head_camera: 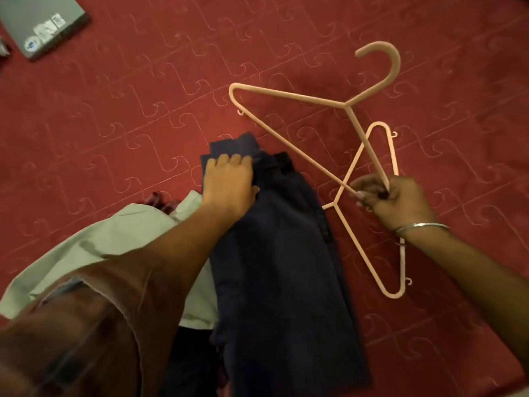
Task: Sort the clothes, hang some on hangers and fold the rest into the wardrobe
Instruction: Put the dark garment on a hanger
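Note:
Dark navy trousers (pixel 280 253) lie folded lengthwise on the red bedspread (pixel 114 116). My left hand (pixel 229 184) presses flat on their upper end, fingers curled over the edge. My right hand (pixel 395 199), with a metal bangle at the wrist, grips one corner of a pale pink plastic hanger (pixel 289 94), held lifted with its hook pointing up and right. A second pink hanger (pixel 369 253) lies on the bedspread beneath my right hand. A pale green garment (pixel 120 233) lies under my left arm, partly hidden.
A grey laptop (pixel 43 21) with stickers lies at the top left corner. Something dark red (pixel 160 200) peeks out beside the green garment. More dark clothing (pixel 189 365) sits at the bottom edge, near my body.

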